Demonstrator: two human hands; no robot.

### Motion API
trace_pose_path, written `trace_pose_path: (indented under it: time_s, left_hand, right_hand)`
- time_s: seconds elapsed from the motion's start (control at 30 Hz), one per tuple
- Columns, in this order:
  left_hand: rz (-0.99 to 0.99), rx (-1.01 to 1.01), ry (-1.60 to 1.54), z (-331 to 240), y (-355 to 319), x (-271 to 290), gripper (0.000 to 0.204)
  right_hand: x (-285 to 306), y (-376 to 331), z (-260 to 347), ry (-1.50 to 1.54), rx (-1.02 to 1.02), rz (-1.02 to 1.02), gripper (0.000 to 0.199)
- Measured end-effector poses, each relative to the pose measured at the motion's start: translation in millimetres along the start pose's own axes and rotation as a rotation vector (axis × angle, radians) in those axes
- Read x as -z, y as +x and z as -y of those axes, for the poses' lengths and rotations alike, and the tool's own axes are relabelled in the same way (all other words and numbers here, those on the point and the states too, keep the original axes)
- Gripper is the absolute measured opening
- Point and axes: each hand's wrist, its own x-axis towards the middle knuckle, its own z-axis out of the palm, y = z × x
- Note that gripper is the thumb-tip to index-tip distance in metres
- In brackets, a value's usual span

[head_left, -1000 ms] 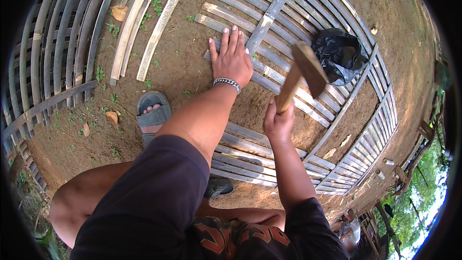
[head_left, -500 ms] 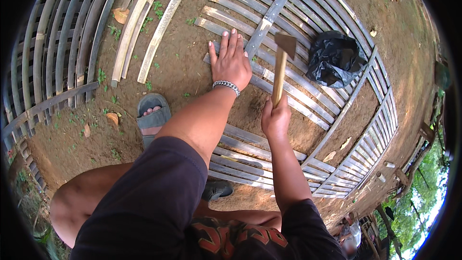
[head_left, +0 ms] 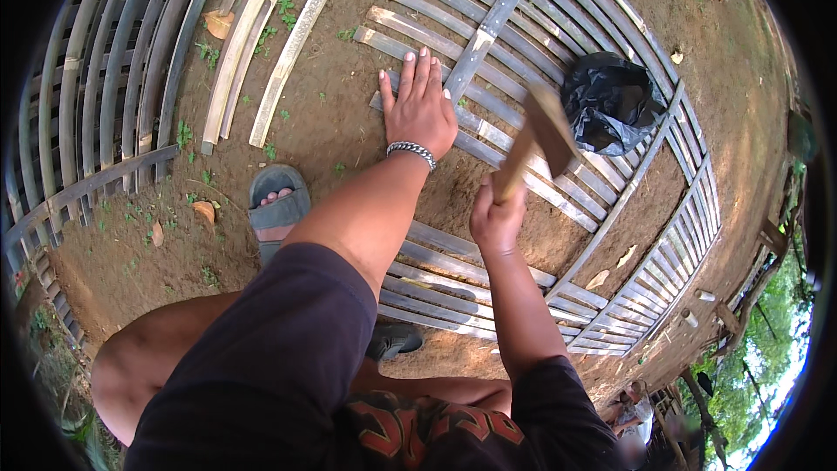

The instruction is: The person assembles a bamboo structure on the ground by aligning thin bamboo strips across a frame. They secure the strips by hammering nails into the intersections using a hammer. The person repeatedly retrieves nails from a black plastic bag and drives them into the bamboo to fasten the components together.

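My left hand (head_left: 420, 111) lies flat with its fingers stretched out over the ends of the bamboo slats (head_left: 418, 26). Its fingertips are beside the long crosspiece (head_left: 501, 10) that runs over them. In my closed right hand (head_left: 499, 220) is the wooden handle of a hatchet (head_left: 549, 133). Its broad, brown metal head is raised above the slatted bamboo panel and is blurred by motion. A black plastic bag (head_left: 608, 105) sits open on the panel, just beyond the hatchet head. What lies inside the bag cannot be made out.
Loose bamboo strips (head_left: 301, 48) lie on the soil left of my left hand. Another slatted bamboo panel (head_left: 109, 105) is at the far left. My sandalled foot (head_left: 279, 201) stands between them and the near panel. A person (head_left: 636, 414) is at the lower right.
The hatchet has tilted to the right, its head swinging toward the black bag and turning more of its side into view. My left hand has stayed nearly still.
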Motion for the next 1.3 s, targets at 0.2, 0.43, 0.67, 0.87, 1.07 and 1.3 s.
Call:
trace_pose_path:
  time_s: [0.2, 0.43, 0.67, 0.87, 1.07, 1.3]
  left_hand:
    - [-0.014, 0.008, -0.007, 4, -1, 0, 0.059]
    - [-0.019, 0.003, -0.015, 0, -1, -3, 0.059]
    - [-0.227, 0.061, -0.145, 12, -7, 1, 0.060]
    - [-0.328, 0.149, 0.012, 38, -26, 0, 0.060]
    - [-0.368, 0.082, 0.052, 54, -25, -7, 0.052]
    - [-0.401, 0.148, -0.033, 48, -20, -11, 0.045]
  right_hand:
    - [11, 6, 11, -0.036, -0.107, 0.110, 0.030]
    - [9, -76, -54, 0.173, -0.277, -0.135, 0.021]
    - [-4, -123, -55, 0.666, -0.637, -0.366, 0.016]
    - [-4, -132, -63, 0.762, -0.679, -0.422, 0.016]
    - [-5, -134, -65, 0.809, -0.687, -0.406, 0.016]
    - [-2, -134, -69, 0.793, -0.661, -0.391, 0.018]
